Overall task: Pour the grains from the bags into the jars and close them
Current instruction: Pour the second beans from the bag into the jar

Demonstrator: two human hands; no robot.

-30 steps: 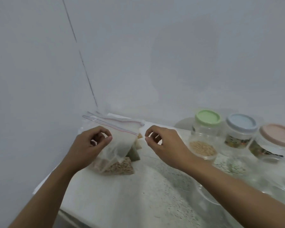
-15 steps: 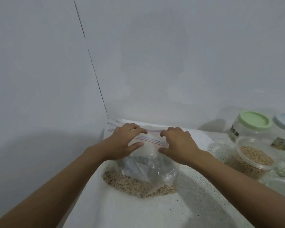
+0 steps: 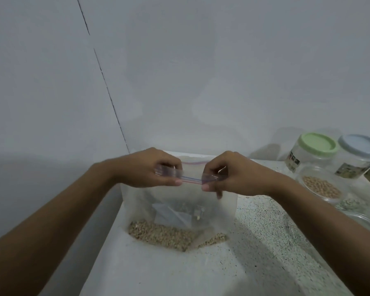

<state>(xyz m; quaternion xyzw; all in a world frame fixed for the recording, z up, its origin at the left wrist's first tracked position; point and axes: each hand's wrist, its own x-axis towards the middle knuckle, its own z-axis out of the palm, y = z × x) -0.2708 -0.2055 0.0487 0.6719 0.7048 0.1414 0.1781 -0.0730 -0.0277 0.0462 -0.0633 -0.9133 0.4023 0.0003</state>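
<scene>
Pinching the zip strip (image 3: 190, 179) of the bag (image 3: 179, 208) at both ends: with the left grip (image 3: 150, 167) clenched on the strip's left end, with the right grip (image 3: 233, 174) clenched on its right end, thumbs toward the camera. Holding the bag upright at the counter's (image 3: 254, 253) back left corner, near the wall (image 3: 201, 82), with tan grains (image 3: 158, 233) heaped in its bottom. To the right, well apart: an open jar (image 3: 320, 186) of similar grains, with a green-lidded jar (image 3: 316, 146) and a blue-lidded jar (image 3: 359, 146) behind.
</scene>
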